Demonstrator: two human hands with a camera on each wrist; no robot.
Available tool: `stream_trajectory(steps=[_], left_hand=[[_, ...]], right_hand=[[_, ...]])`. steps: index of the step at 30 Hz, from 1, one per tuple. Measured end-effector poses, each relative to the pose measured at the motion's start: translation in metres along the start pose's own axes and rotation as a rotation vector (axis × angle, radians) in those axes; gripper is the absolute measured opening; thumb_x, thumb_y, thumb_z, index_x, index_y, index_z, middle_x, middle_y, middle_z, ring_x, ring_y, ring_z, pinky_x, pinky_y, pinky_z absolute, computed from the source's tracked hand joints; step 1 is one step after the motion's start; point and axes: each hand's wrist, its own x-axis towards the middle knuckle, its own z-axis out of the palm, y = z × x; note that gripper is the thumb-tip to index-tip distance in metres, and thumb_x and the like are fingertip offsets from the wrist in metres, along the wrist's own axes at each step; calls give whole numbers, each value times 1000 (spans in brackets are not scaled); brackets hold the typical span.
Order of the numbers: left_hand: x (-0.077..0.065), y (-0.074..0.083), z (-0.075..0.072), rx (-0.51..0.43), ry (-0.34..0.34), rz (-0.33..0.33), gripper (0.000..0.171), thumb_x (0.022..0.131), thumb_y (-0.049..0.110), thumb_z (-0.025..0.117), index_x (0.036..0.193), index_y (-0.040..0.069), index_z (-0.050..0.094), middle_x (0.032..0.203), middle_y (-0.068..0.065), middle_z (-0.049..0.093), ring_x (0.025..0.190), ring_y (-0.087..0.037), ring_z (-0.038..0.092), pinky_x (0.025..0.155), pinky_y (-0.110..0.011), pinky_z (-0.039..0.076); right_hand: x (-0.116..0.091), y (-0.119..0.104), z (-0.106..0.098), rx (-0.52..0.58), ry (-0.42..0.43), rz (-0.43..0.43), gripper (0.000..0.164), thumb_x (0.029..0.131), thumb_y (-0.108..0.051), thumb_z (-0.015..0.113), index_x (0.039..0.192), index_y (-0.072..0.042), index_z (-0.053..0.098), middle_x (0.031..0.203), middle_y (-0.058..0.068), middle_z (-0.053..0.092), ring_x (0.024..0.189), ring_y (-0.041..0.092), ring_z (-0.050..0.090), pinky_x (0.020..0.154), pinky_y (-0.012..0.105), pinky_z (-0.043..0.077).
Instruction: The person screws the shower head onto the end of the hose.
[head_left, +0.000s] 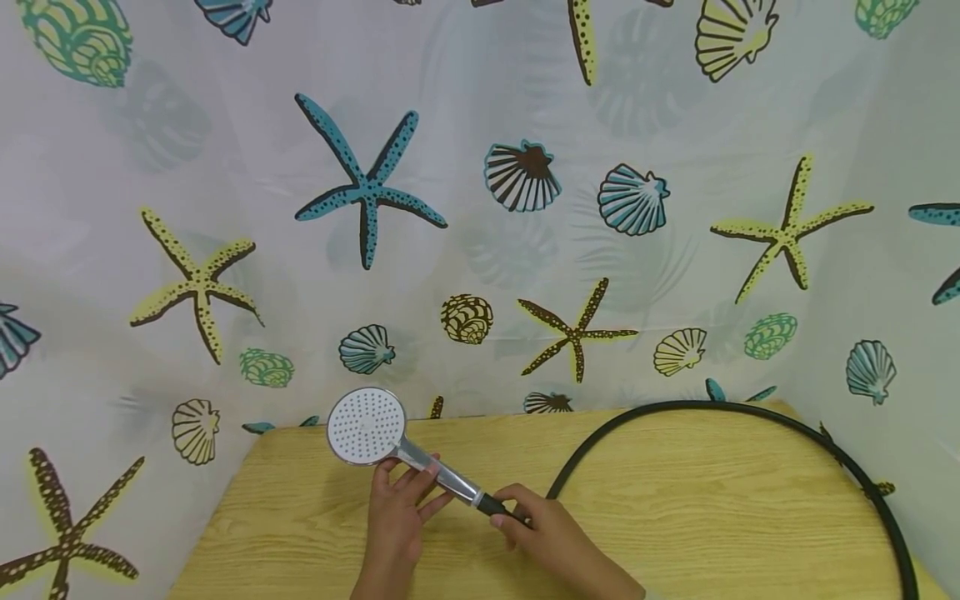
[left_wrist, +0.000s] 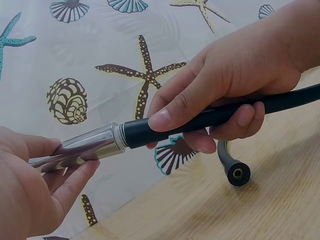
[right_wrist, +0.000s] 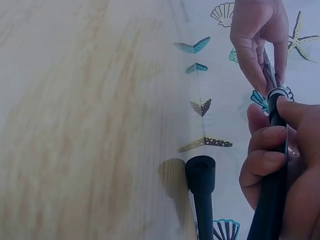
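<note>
A chrome shower head [head_left: 366, 426] with a white, dotted spray face is held tilted above the wooden table. My left hand [head_left: 395, 517] pinches its chrome handle [left_wrist: 92, 142] between thumb and fingers. My right hand [head_left: 551, 533] grips the black connector [left_wrist: 142, 133] of a shower hose [head_left: 720, 406], fingers and thumb curled round it. Handle and connector are in line, end to end, with a few ridged thread rings [left_wrist: 121, 136] showing between them in the left wrist view. The hose's other end [right_wrist: 200, 170], a black fitting with a hole in it, shows below the right hand.
A light wooden table [head_left: 300, 517] lies under the hands. From the right hand the hose arches along its back and down its right side. A white curtain [head_left: 465, 242] printed with shells and starfish hangs behind the table and at both sides.
</note>
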Motion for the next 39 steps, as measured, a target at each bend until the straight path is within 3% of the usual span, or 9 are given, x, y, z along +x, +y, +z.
stream_trajectory(steps=[5, 13, 27, 35, 39], left_hand=[[-1, -1, 2, 14, 11, -10, 51, 92, 7, 73, 131, 16, 41, 118, -8, 71, 98, -17, 74, 85, -43, 64], [1, -5, 1, 13, 5, -9, 51, 91, 7, 73, 130, 15, 42, 119, -9, 72, 97, -17, 74, 84, -43, 65], [3, -5, 1, -2, 3, -4, 49, 92, 7, 73, 128, 17, 42, 116, -7, 73, 96, -15, 74, 82, -41, 65], [4, -6, 0, 15, -1, -12, 52, 90, 7, 74, 130, 16, 41, 118, -7, 73, 98, -16, 73, 84, -43, 65], [4, -7, 0, 5, -5, -11, 52, 91, 7, 74, 130, 16, 41, 116, -5, 73, 98, -16, 74, 84, -43, 65]], right_hand=[[-2, 1, 0, 11, 2, -8, 26, 102, -35, 59, 125, -23, 62, 85, 8, 71, 57, 1, 51, 52, 16, 44], [-1, -2, 1, 42, 35, -11, 26, 101, -28, 63, 121, -12, 66, 112, 7, 68, 53, -1, 50, 47, 13, 44], [0, 1, 6, 118, 55, 8, 26, 100, -26, 64, 126, -21, 60, 105, 6, 66, 57, 2, 55, 48, 14, 44], [1, 4, 7, 149, 51, 7, 25, 100, -26, 64, 124, -17, 63, 102, 7, 68, 73, 6, 63, 60, 18, 56], [0, 4, 7, 162, 52, 6, 25, 100, -26, 64, 124, -18, 63, 110, 8, 66, 71, 7, 62, 58, 19, 55]])
